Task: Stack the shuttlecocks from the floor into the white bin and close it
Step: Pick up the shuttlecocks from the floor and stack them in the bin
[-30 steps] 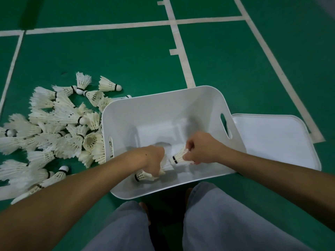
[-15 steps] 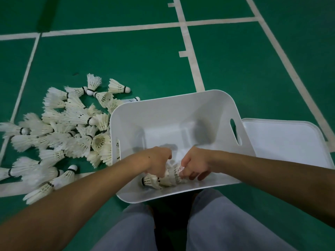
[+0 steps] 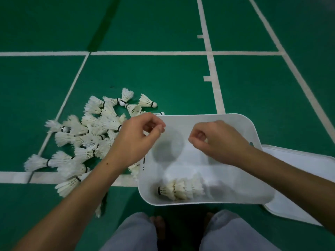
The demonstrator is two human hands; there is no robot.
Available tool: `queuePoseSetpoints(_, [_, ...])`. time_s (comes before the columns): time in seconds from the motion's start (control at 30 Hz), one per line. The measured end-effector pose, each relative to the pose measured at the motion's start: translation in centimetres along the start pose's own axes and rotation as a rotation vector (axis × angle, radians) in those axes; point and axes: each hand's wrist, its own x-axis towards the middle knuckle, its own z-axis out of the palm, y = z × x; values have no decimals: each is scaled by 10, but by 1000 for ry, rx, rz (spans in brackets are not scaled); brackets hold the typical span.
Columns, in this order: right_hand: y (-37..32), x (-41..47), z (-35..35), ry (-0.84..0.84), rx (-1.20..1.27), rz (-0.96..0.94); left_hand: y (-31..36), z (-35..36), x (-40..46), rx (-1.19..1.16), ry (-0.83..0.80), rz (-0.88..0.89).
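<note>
The white bin (image 3: pixel 235 118) sits on the green floor in front of my knees. A short nested row of shuttlecocks (image 3: pixel 181 189) lies on its side in the bin's near left corner. Several loose white shuttlecocks (image 3: pixel 87 140) are heaped on the floor left of the bin. My left hand (image 3: pixel 137 140) hovers over the bin's left rim, fingers loosely curled, holding nothing. My right hand (image 3: pixel 217 142) hangs above the bin's middle, fingers also loosely curled and empty. The bin's flat white lid (image 3: pixel 299 165) lies on the floor to the right, partly under the bin.
White court lines (image 3: pixel 210 57) cross the green floor beyond and left of the bin. My grey trouser knees (image 3: pixel 137 232) and bare feet (image 3: pixel 159 225) are at the bottom edge, close to the bin's near side.
Both hands have let go of the shuttlecocks and risen out of the bin. The nested row now lies alone in the near corner. The view has tilted up.
</note>
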Motion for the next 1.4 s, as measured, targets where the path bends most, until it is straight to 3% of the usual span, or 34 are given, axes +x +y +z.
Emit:
queuePoseSetpoints(0.1, [-26, 29, -23, 102, 10, -181, -34, -25, -3, 96, 164, -61])
queuePoseSetpoints(0.23, [-42, 83, -27, 100, -78, -276, -71, -33, 10, 213, 122, -134])
queuePoseSetpoints(0.47, [-28, 163, -5, -109, -171, -264, -116, -39, 58, 211, 176, -275])
queuePoseSetpoints(0.57, [-16, 184, 10, -250, -231, -257, -124, -30, 71, 251, 82, -146])
queuePoseSetpoints(0.7, [-6, 214, 39, -420, -284, -265, -131, -19, 96, 650, -201, 20])
queuePoseSetpoints(0.8, [-4, 236, 60, -473, -210, -272, -144, -11, 111, 818, -255, 65])
queuePoseSetpoints(1.1, [3, 270, 100, -460, -172, -197, -169, -21, 142, 364, -262, -30])
queuePoseSetpoints(1.27, [14, 269, 85, -445, -209, -195, -156, -20, 157, 124, -121, -290])
queuePoseSetpoints(1.4, [30, 260, 73, -403, -152, -88, -140, -8, 181, -65, -158, -551])
